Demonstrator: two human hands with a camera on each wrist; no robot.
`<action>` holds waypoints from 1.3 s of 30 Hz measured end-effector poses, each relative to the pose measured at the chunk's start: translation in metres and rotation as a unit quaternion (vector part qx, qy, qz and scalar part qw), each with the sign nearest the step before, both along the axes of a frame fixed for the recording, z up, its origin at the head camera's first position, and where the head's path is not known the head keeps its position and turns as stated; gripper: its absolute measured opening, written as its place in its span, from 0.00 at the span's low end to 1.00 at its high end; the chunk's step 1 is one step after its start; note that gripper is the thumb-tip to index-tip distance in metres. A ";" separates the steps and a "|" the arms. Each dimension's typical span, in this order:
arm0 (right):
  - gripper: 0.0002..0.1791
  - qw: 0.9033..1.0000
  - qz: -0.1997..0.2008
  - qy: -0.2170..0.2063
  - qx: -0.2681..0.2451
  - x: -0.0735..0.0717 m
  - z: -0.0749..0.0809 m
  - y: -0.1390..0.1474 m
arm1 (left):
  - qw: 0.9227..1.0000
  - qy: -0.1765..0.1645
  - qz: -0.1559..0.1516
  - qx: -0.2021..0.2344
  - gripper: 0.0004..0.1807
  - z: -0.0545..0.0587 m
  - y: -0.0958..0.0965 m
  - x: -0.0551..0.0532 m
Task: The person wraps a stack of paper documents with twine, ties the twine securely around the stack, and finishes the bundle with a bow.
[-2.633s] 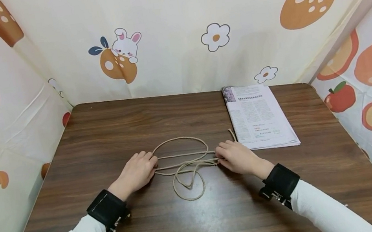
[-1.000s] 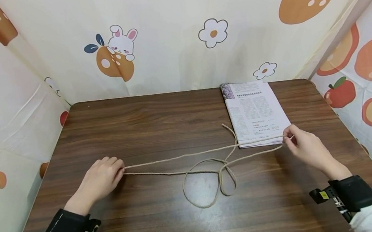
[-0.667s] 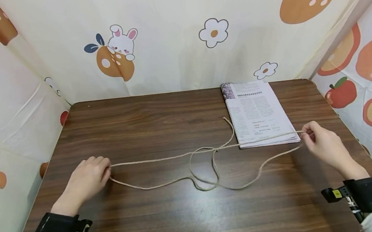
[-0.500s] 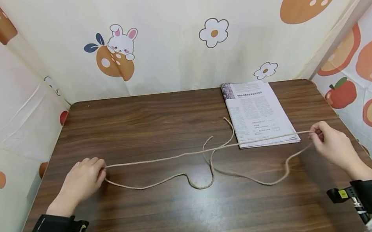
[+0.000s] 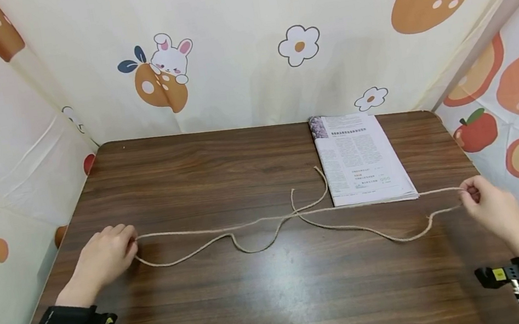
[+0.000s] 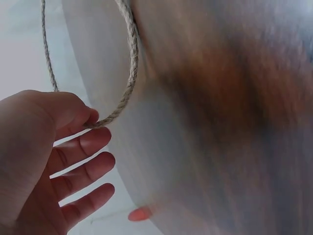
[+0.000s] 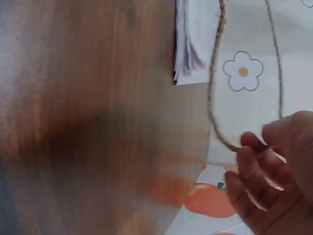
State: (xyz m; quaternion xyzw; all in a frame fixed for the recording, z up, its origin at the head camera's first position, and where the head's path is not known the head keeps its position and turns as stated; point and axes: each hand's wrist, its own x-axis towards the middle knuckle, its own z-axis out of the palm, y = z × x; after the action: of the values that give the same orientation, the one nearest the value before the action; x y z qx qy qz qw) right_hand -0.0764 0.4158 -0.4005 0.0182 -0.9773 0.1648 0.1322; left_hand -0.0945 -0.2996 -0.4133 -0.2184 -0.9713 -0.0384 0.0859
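A thin beige twine rope (image 5: 229, 227) stretches across the table between both hands. My left hand (image 5: 108, 256) pinches it at the left, between thumb and index finger; in the left wrist view the rope (image 6: 132, 63) bends at the fingertips and the other fingers are spread loosely. At the right, my right hand (image 5: 495, 212) pinches the opposite bend, and the rope (image 7: 213, 83) loops from its fingertips in the right wrist view. One strand runs nearly straight from hand to hand. The slacker strands cross near the middle, with two loose ends pointing toward the back.
A folded newspaper or magazine (image 5: 364, 164) lies at the back right of the brown wooden table (image 5: 212, 179), and the straight strand passes along its near edge. Patterned cloth (image 5: 234, 49) hangs behind and at both sides of the table.
Both hands have moved apart from near the middle toward the table's left and right sides. The rope's tangled loops have pulled out into long strands, and a second loose end has come into view.
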 end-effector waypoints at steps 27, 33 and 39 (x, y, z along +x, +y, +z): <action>0.14 0.959 0.271 0.047 0.067 0.006 -0.026 -0.161 | 0.979 0.005 -0.204 0.012 0.28 -0.014 0.153 0.037; 0.24 0.938 0.326 0.022 0.110 0.013 -0.041 -0.188 | 0.970 -0.009 -0.242 -0.027 0.28 -0.023 0.173 0.044; 0.26 0.936 0.321 0.027 0.140 0.017 -0.048 -0.191 | 0.968 -0.008 -0.249 -0.024 0.26 -0.027 0.172 0.047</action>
State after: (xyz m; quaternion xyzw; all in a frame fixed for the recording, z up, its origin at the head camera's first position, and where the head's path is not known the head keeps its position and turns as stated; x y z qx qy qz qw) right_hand -0.0593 0.2247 -0.4485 0.3539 -0.9286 0.0595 0.0944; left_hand -0.0474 -0.1273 -0.4403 -0.4552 -0.8875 -0.0371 0.0610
